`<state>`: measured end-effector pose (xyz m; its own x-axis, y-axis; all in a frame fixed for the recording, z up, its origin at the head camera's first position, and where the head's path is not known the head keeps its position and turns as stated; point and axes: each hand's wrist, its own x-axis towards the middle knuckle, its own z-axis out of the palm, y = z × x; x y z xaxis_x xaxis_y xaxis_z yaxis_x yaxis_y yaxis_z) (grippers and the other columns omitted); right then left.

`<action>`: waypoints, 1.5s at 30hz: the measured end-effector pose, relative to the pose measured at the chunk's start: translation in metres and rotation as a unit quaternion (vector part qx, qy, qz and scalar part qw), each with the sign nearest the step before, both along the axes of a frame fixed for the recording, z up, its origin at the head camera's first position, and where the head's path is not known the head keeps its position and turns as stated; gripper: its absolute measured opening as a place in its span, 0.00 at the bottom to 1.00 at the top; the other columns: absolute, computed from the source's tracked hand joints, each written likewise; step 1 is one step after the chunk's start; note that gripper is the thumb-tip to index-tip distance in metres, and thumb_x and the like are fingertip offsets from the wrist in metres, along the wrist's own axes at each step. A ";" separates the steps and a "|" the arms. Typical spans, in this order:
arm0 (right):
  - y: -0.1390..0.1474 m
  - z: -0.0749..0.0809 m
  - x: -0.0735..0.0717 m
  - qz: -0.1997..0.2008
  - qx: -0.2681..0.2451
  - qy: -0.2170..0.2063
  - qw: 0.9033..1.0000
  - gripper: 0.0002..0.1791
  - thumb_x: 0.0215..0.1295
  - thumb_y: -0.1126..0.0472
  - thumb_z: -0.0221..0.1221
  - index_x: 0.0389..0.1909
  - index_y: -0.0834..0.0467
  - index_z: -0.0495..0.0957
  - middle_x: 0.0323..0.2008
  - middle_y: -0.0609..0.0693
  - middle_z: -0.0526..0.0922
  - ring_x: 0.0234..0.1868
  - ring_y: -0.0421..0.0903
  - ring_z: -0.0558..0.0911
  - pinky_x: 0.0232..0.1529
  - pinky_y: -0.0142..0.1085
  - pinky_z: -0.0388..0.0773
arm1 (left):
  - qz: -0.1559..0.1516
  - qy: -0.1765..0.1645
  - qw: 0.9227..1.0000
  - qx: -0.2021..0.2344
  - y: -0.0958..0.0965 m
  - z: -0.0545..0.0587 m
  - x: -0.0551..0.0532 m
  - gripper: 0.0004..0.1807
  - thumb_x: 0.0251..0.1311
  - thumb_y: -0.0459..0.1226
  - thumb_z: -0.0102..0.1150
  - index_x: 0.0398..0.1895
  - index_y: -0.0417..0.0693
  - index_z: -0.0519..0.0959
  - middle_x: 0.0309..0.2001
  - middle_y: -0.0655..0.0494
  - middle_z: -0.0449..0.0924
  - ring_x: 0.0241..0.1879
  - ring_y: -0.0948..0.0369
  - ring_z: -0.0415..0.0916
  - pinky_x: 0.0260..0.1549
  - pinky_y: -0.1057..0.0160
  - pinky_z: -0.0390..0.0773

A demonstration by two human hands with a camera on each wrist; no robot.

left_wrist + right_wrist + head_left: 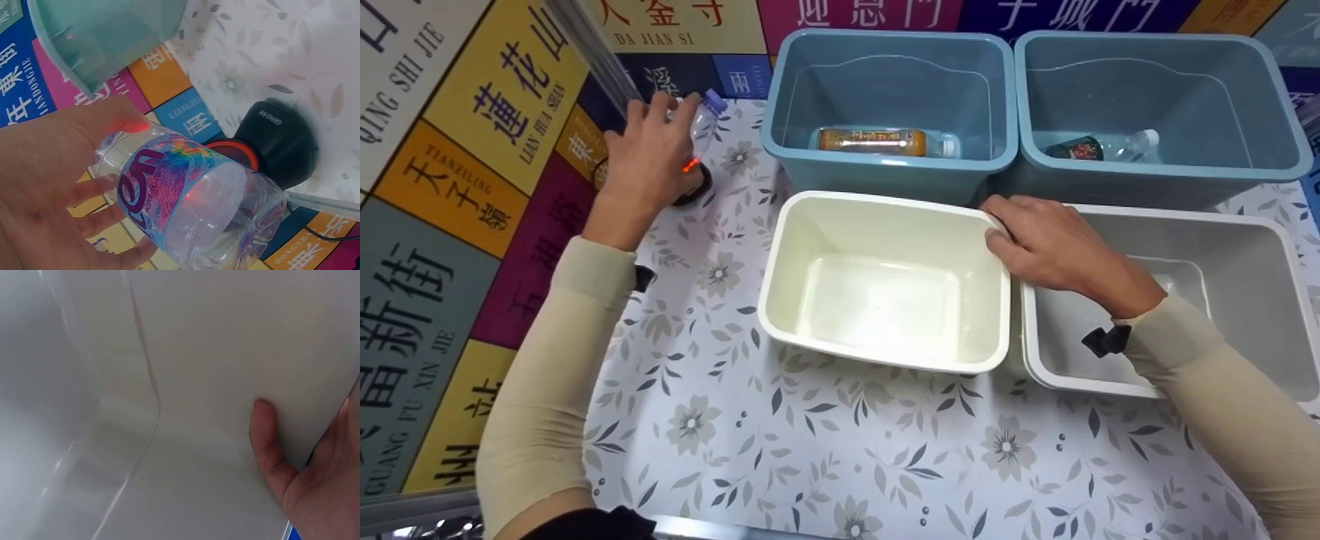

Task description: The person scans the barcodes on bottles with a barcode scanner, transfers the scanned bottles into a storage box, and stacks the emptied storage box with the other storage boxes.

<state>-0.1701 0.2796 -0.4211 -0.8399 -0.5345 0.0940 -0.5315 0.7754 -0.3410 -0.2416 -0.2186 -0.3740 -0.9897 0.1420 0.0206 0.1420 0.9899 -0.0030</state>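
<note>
My left hand grips a clear plastic water bottle with a colourful label and a purple cap. The bottle is tilted just above a black scanner, whose ring glows red; whether they touch I cannot tell. Red light falls on the hand's thumb side. My right hand holds the far right corner of a cream bin by its rim. The right wrist view shows the thumb against the bin's inner wall, with the other fingers mostly hidden.
Two blue bins stand at the back: the left one has an orange-labelled bottle, the right one a dark-labelled bottle. A grey-white bin sits at the right. Printed panels wall the left and back of the flowered tabletop.
</note>
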 end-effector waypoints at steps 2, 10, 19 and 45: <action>0.000 0.000 0.000 0.000 0.001 0.000 1.000 0.13 0.75 0.52 0.46 0.50 0.50 0.76 0.36 0.47 0.79 0.37 0.46 0.77 0.38 0.46 0.71 | -0.002 0.015 1.000 0.002 0.000 0.005 0.003 0.52 0.59 0.44 0.66 0.82 0.60 0.45 0.76 0.41 0.55 0.70 0.35 0.56 0.50 0.19 0.67; 0.000 0.001 -0.001 0.000 -0.001 -0.003 1.000 0.14 0.75 0.52 0.45 0.50 0.50 0.76 0.36 0.47 0.80 0.38 0.46 0.77 0.38 0.46 0.71 | -0.012 0.049 0.998 0.039 0.008 0.031 0.016 0.49 0.60 0.42 0.60 0.81 0.61 0.46 0.76 0.43 0.57 0.72 0.37 0.56 0.53 0.20 0.65; 0.000 -0.001 -0.001 -0.002 0.001 -0.013 1.000 0.13 0.75 0.52 0.45 0.49 0.49 0.76 0.35 0.46 0.79 0.37 0.46 0.77 0.37 0.45 0.70 | -0.030 0.058 0.997 0.031 0.033 0.058 0.026 0.45 0.64 0.46 0.60 0.80 0.62 0.48 0.78 0.47 0.56 0.74 0.41 0.54 0.63 0.24 0.62; 0.001 0.000 -0.002 0.005 -0.002 -0.015 1.000 0.14 0.75 0.52 0.45 0.50 0.50 0.76 0.37 0.46 0.80 0.38 0.46 0.77 0.39 0.46 0.72 | -0.198 0.063 0.977 0.047 0.118 0.105 0.029 0.47 0.62 0.50 0.65 0.80 0.69 0.49 0.77 0.55 0.59 0.73 0.50 0.58 0.67 0.32 0.65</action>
<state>-0.1723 0.2804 -0.4214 -0.8376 -0.5417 0.0709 -0.5279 0.7691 -0.3604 -0.2126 -0.1010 -0.2687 -0.8459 0.5058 0.1695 0.5190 0.8537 0.0429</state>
